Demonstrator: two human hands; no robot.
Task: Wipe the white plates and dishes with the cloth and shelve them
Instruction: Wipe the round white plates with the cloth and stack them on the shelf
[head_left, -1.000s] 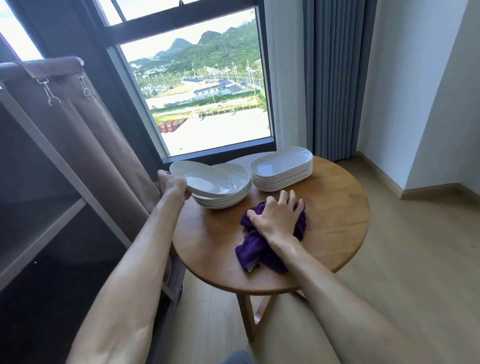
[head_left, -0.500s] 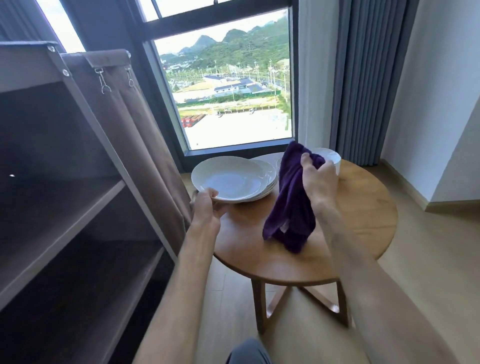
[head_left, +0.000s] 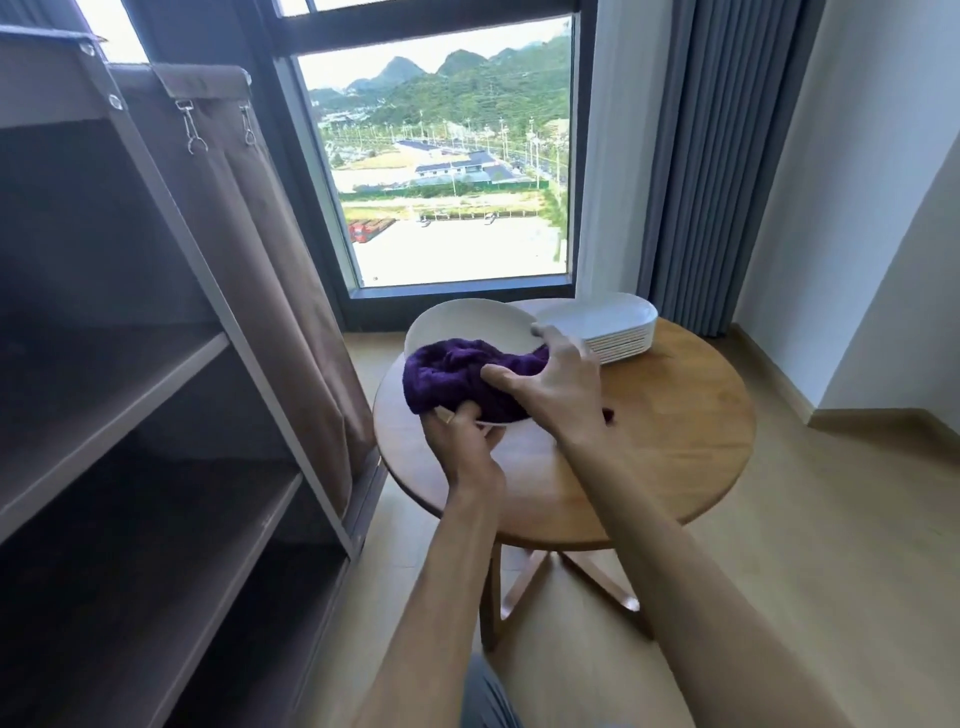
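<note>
My left hand (head_left: 460, 439) grips the near rim of a round white plate (head_left: 475, 325), held tilted above the left side of the round wooden table (head_left: 675, 441). The purple cloth (head_left: 457, 376) lies bunched in the plate, and my right hand (head_left: 553, 382) holds it against the plate's inside. A stack of white oval dishes (head_left: 605, 325) stands at the table's far edge. The plate hides the round-plate stack behind it.
An open brown fabric shelf unit (head_left: 130, 374) with bare shelves stands at the left, its rolled-up cover hanging beside the table. A large window (head_left: 441, 156) and grey curtain (head_left: 727, 156) are behind. Wooden floor lies at the right.
My left hand lifted the plate off its stack toward me. My right hand picked the cloth up from the table and brought it down into the plate.
</note>
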